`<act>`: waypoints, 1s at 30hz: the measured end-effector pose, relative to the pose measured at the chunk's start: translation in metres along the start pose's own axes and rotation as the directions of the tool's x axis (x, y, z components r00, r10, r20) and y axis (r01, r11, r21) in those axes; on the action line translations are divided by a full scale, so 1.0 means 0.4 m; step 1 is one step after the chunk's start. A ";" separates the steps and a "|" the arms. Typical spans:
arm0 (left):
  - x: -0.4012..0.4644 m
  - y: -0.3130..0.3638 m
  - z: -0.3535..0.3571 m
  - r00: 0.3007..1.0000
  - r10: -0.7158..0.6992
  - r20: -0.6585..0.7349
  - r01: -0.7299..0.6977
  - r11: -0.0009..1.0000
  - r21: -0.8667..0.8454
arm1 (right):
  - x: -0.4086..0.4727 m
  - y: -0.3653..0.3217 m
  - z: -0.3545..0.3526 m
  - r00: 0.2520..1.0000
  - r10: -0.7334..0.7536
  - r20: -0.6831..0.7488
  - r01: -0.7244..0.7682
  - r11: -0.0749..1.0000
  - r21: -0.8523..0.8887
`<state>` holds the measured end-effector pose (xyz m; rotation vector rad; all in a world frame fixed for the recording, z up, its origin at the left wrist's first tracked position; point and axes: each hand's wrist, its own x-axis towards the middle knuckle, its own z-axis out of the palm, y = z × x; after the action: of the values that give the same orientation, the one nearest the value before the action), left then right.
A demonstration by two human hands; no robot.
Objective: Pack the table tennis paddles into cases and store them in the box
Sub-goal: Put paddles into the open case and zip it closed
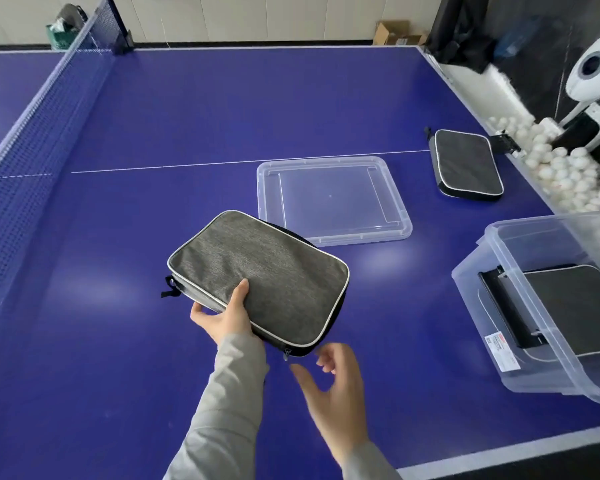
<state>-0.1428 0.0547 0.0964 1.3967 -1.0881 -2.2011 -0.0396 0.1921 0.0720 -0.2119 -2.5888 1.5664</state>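
Note:
A grey paddle case (267, 275) with white piping is lifted off the blue table, tilted. My left hand (222, 315) grips its near left edge, thumb on top and fingers underneath. My right hand (329, 379) hovers just below the case's near corner, by the zipper pull, fingers loosely spread and holding nothing. A second grey case (466, 164) lies flat on the table at the far right. The clear plastic box (499, 306) stands at the right edge and holds a dark case (575, 306). No bare paddle is visible.
The box's clear lid (333, 199) lies flat on the table beyond the held case. The net (39, 123) runs along the left. A ball robot (593, 74) and a trough of several white balls (561, 164) border the table's right end.

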 end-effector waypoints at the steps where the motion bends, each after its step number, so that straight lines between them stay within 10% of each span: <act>1: -0.004 0.003 0.003 1.000 0.005 -0.015 -0.005 1.000 -0.001 | -0.005 -0.011 0.015 1.000 -0.014 -0.001 0.014 1.000 -0.028; 11: -0.028 0.000 0.001 0.995 0.011 -0.096 -0.015 0.999 -0.045 | 0.002 -0.057 0.052 0.964 -0.174 -0.201 0.114 0.954 -0.277; 22: -0.016 0.026 -0.024 0.995 0.047 -0.090 -0.048 0.999 -0.005 | -0.007 -0.066 0.012 0.895 -0.442 -0.060 0.388 0.837 -0.387; 30: -0.011 0.058 -0.057 0.998 0.058 -0.030 -0.057 0.998 0.030 | 0.034 -0.039 -0.069 0.940 -0.328 -0.092 0.277 0.893 -0.354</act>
<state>-0.1237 0.0323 0.1111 1.3893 -1.1388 -2.1251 -0.0494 0.2112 0.0990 0.0492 -2.5966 0.9619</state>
